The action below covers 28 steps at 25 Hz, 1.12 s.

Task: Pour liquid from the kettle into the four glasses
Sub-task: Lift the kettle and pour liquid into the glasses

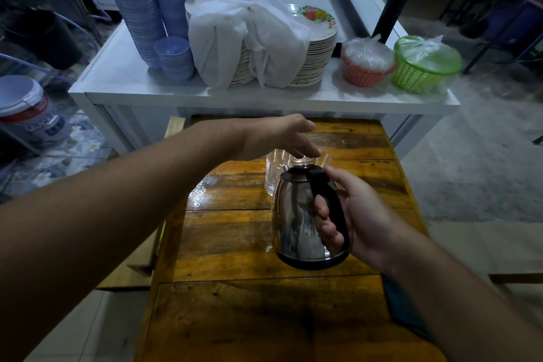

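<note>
A steel kettle (pixel 296 220) with a black handle hangs over the wooden table (pixel 235 244), and my right hand (pixel 349 214) is wrapped around that handle. Just behind it stand clear glasses (pixel 273 173), mostly hidden by the kettle and my hands, so their number cannot be told. My left hand (pixel 279 138) reaches over the glasses with its fingers bent down onto the kettle's lid (pixel 302 166). The tabletop left of the glasses looks wet.
Behind the table stands a white counter (pixel 123 79) with stacked blue bowls (pixel 147 12), a pile of flowered plates (pixel 314 47) under a white cloth (pixel 246 35), an orange basket (pixel 367 64) and a green basket (pixel 426 64). A white bucket (pixel 26 109) sits on the floor at left.
</note>
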Each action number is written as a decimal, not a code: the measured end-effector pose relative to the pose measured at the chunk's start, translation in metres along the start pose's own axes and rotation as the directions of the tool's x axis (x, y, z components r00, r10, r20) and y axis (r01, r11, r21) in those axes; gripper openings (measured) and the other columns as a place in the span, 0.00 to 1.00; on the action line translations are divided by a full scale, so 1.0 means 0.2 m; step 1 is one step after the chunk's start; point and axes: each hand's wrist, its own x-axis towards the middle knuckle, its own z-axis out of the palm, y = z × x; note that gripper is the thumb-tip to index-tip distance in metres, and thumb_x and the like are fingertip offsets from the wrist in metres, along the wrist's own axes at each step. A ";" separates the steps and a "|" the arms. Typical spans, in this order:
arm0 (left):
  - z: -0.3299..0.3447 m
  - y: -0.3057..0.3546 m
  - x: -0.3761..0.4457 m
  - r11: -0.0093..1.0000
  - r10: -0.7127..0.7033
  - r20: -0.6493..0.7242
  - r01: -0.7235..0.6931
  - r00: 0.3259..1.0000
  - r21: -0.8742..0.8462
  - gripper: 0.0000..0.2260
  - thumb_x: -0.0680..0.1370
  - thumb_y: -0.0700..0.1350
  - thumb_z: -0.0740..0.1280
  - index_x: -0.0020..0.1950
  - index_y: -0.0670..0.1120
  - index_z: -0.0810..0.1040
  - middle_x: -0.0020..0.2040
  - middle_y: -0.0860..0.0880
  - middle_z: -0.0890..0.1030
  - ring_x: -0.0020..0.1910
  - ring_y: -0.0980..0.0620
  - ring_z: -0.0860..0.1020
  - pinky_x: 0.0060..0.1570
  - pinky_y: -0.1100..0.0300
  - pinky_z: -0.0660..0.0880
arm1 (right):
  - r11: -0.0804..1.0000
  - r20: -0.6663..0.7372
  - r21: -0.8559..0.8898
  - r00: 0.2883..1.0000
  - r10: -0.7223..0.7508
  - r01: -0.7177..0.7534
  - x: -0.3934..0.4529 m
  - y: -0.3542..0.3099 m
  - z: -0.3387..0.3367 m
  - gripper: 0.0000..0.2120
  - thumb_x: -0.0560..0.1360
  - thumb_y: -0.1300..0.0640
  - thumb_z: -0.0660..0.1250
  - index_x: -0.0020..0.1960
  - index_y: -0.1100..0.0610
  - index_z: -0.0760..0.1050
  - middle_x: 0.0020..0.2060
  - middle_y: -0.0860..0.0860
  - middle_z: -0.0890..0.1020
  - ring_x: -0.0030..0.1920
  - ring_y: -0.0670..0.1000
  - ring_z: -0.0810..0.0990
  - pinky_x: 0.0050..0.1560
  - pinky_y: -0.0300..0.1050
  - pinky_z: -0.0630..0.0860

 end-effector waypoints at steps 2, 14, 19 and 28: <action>0.00 0.01 0.00 1.000 0.000 0.002 0.000 1.000 -0.002 0.31 0.77 0.59 0.46 0.67 0.44 0.76 0.66 0.47 0.78 0.60 0.59 0.75 0.63 0.55 0.60 | 1.000 0.003 -0.008 1.000 -0.015 0.015 0.00 0.01 -0.01 0.34 0.82 0.33 0.52 0.29 0.55 0.74 0.23 0.51 0.72 0.22 0.48 0.69 0.23 0.38 0.66; -0.02 0.07 -0.01 0.992 0.074 -0.009 -0.074 0.997 -0.099 0.34 0.73 0.59 0.47 0.65 0.39 0.77 0.65 0.40 0.79 0.62 0.48 0.77 0.67 0.58 0.65 | 0.986 0.038 -0.078 0.988 -0.147 0.149 -0.05 0.05 -0.04 0.34 0.81 0.33 0.50 0.28 0.55 0.72 0.22 0.50 0.71 0.21 0.47 0.68 0.26 0.42 0.65; -0.02 0.09 -0.02 0.992 0.079 -0.009 -0.079 0.997 -0.101 0.34 0.72 0.59 0.47 0.65 0.40 0.77 0.65 0.40 0.79 0.61 0.49 0.77 0.68 0.57 0.65 | 0.983 0.036 -0.069 0.985 -0.170 0.172 -0.07 0.06 -0.04 0.34 0.81 0.34 0.50 0.28 0.55 0.72 0.21 0.50 0.70 0.21 0.48 0.68 0.26 0.42 0.64; -0.05 0.10 -0.02 0.989 0.085 -0.031 -0.088 0.996 -0.119 0.30 0.73 0.62 0.48 0.58 0.48 0.81 0.64 0.46 0.81 0.64 0.50 0.78 0.72 0.46 0.63 | 0.968 0.059 -0.032 0.967 -0.247 0.249 -0.05 0.05 -0.06 0.33 0.80 0.34 0.50 0.28 0.56 0.71 0.20 0.50 0.70 0.20 0.47 0.67 0.25 0.40 0.63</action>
